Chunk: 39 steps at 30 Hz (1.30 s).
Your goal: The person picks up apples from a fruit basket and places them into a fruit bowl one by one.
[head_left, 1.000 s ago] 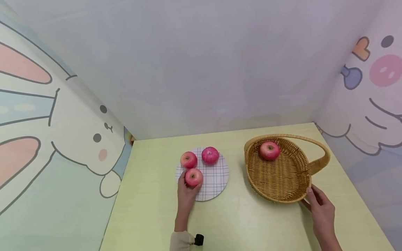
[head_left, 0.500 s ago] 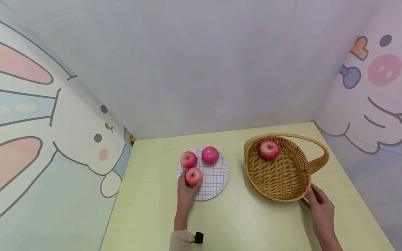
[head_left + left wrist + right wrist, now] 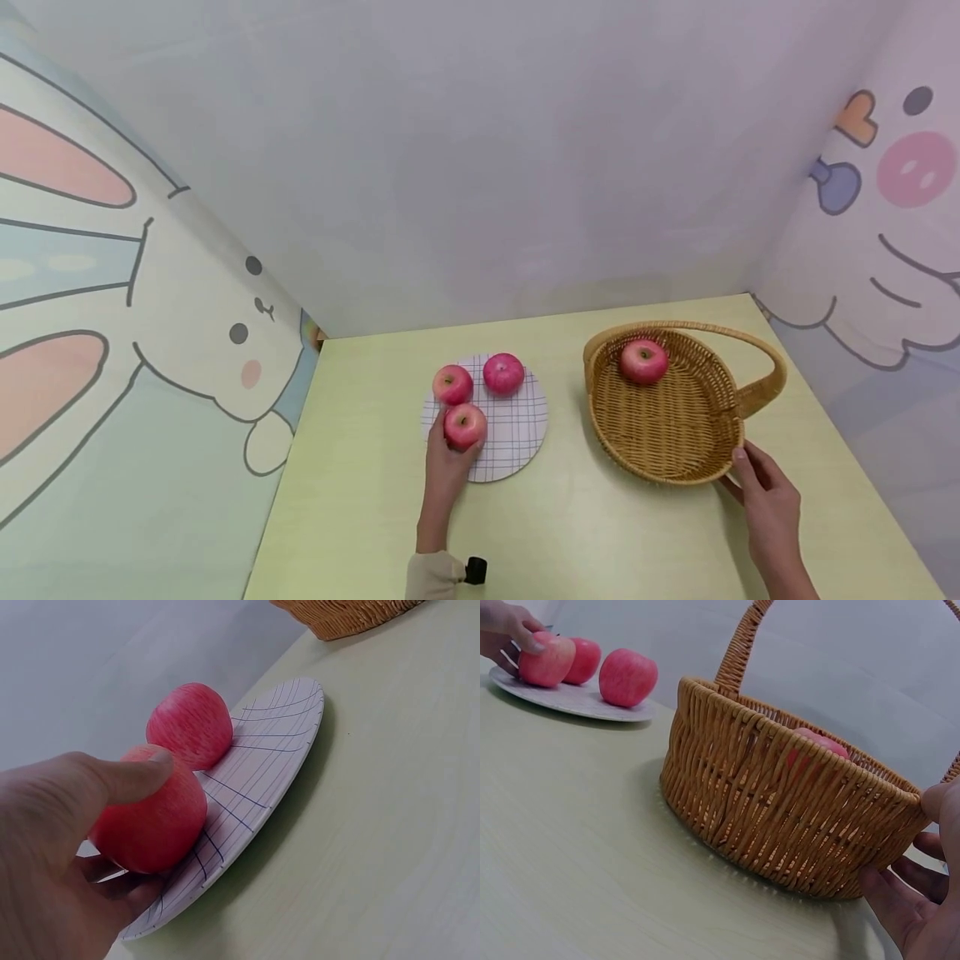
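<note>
The left hand (image 3: 447, 463) grips the nearest red apple (image 3: 465, 425), thumb over the top and fingers curled beneath it, at the near left edge of the round white plate with blue grid lines (image 3: 517, 433). Two more red apples (image 3: 452, 384) sit behind it on the plate. The right hand (image 3: 765, 500) rests against the near right rim of the woven wicker basket with arched handle (image 3: 667, 425), thumb on the rim, fingers bent against the outer wall. A fourth red apple (image 3: 643, 361) lies inside the basket. Everything stands on the pale green table (image 3: 585, 533).
</note>
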Motion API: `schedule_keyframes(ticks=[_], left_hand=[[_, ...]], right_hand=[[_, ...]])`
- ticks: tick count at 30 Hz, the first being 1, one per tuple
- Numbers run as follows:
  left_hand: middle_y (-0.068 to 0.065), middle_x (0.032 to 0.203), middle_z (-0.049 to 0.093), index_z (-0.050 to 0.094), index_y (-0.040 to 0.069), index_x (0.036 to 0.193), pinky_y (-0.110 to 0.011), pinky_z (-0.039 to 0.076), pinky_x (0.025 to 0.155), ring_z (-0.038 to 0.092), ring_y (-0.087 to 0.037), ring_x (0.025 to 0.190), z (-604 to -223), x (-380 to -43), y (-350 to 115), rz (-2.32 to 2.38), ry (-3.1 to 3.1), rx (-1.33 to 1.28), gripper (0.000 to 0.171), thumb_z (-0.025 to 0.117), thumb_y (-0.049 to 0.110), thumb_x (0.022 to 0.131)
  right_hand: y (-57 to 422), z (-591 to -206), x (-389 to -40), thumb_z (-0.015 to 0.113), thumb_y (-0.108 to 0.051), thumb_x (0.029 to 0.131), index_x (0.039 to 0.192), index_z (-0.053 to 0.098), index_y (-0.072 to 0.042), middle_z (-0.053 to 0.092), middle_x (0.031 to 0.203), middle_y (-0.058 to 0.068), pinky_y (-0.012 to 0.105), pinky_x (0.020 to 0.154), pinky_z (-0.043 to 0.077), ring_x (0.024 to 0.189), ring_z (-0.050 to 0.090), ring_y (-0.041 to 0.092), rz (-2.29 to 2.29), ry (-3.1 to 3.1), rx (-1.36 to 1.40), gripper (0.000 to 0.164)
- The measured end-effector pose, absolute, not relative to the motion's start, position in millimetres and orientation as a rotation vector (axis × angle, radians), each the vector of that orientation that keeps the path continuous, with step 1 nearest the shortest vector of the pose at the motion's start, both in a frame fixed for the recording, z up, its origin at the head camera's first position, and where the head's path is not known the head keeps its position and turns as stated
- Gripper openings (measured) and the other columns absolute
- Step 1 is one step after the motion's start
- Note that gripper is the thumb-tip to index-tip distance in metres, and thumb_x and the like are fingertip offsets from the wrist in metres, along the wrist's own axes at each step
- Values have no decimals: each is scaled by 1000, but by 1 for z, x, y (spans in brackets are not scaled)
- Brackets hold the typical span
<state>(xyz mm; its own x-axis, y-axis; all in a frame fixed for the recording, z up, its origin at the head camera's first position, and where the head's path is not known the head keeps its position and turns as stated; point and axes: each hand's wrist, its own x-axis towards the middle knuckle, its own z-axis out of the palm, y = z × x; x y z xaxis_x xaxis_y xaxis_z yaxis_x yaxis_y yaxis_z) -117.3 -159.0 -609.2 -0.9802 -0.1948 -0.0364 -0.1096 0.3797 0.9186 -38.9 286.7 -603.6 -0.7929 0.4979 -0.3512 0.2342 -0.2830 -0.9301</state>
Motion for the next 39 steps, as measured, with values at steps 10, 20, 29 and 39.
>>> schedule_keyframes(ticks=[10,20,29,39], left_hand=[[-17,154,47,34,10,161,-54,52,111,52,-36,136,-606,-113,-163,-1635,-2554,332,93,87,17,85],[-13,150,53,44,9,156,-54,47,115,53,-31,136,-588,-111,-165,-1461,-2400,214,84,86,9,84],[-17,134,64,56,1,144,-48,58,101,61,-35,121,-580,-107,-144,-1345,-2179,88,66,85,7,85],[-17,127,66,60,9,140,-39,62,96,64,-31,118,-565,-108,-115,-1417,-2104,-22,61,85,5,85]], right_hand=[[286,-604,-38,63,-34,103,158,45,-9,59,116,-23,12,74,59,97,61,-17,2187,-1788,-977,63],[286,-605,-35,65,-31,102,157,44,-5,62,115,-23,12,76,59,98,63,-16,2206,-1763,-872,64],[287,-608,-35,66,-29,102,156,45,-4,64,114,-23,14,76,60,100,66,-14,2226,-1747,-831,63],[289,-604,-38,64,-34,102,158,44,-9,59,118,-22,12,74,59,98,62,-17,2215,-1785,-918,64]])
